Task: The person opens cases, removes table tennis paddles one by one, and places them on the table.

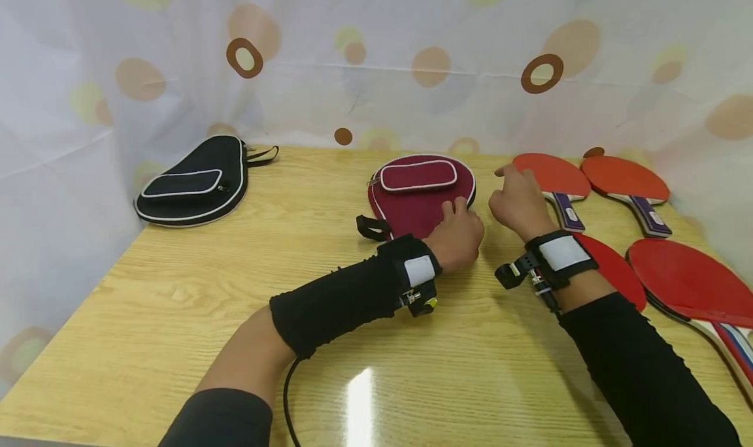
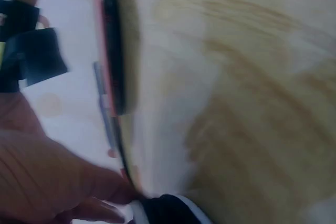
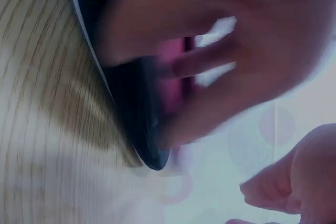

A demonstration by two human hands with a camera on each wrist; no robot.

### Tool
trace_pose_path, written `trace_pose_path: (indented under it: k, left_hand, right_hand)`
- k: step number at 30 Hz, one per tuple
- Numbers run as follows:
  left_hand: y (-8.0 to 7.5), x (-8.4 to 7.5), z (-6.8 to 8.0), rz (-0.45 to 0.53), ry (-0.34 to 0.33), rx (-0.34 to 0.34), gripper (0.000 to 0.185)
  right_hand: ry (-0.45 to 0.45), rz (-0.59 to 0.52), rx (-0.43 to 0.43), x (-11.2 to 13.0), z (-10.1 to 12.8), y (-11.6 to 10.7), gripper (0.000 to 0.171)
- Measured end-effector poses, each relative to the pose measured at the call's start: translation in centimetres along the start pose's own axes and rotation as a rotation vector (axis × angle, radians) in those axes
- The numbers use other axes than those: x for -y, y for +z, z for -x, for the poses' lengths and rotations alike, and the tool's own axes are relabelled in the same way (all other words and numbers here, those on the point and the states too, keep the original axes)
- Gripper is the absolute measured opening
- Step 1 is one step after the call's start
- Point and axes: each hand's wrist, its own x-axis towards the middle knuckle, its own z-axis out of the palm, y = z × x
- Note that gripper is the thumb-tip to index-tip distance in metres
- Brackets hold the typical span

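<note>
A maroon paddle case (image 1: 420,198) with a zipped front pocket lies flat at the middle back of the wooden table (image 1: 235,290). My left hand (image 1: 461,234) sits at its near right edge. In the right wrist view its fingers (image 3: 210,61) curl round the case's dark rim (image 3: 139,124), with pink showing inside. My right hand (image 1: 518,202) hovers just right of the case, loosely curled and holding nothing. The left wrist view is blurred, showing my palm (image 2: 37,171) and a bit of the case's piped edge (image 2: 168,208).
A black paddle case (image 1: 197,182) lies at the back left. Several red table tennis paddles lie on the right: two at the back (image 1: 553,176) (image 1: 626,179), two nearer (image 1: 612,267) (image 1: 688,280). A spotted curtain (image 1: 376,55) closes off the back and sides.
</note>
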Motion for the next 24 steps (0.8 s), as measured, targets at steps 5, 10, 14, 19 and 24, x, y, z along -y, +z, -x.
trace_pose_path:
  k: [5, 10, 14, 19, 24]
  left_hand:
    - [0.7, 0.3, 0.9, 0.000, 0.043, 0.048, 0.022]
    - [0.5, 0.4, 2.7, -0.094, 0.064, 0.017, 0.026]
    - [0.5, 0.7, 3.3, -0.094, 0.115, 0.014, 0.028]
    - [0.4, 1.7, 3.0, -0.042, 0.180, 0.022, 0.027]
    - [0.1, 3.1, 3.2, -0.005, 0.208, 0.060, 0.023]
  right_hand:
    - [-0.068, 0.041, 0.134, 0.6, -0.4, 0.9, 0.050]
    - [-0.209, 0.120, 0.302, 1.1, -1.5, 2.2, 0.063]
    - [-0.237, 0.151, 0.410, 1.1, -2.4, 3.4, 0.075]
    - [-0.213, 0.215, 0.479, 0.9, -3.1, 4.1, 0.080]
    - [-0.202, 0.270, 0.457, 1.0, -2.9, 4.0, 0.085]
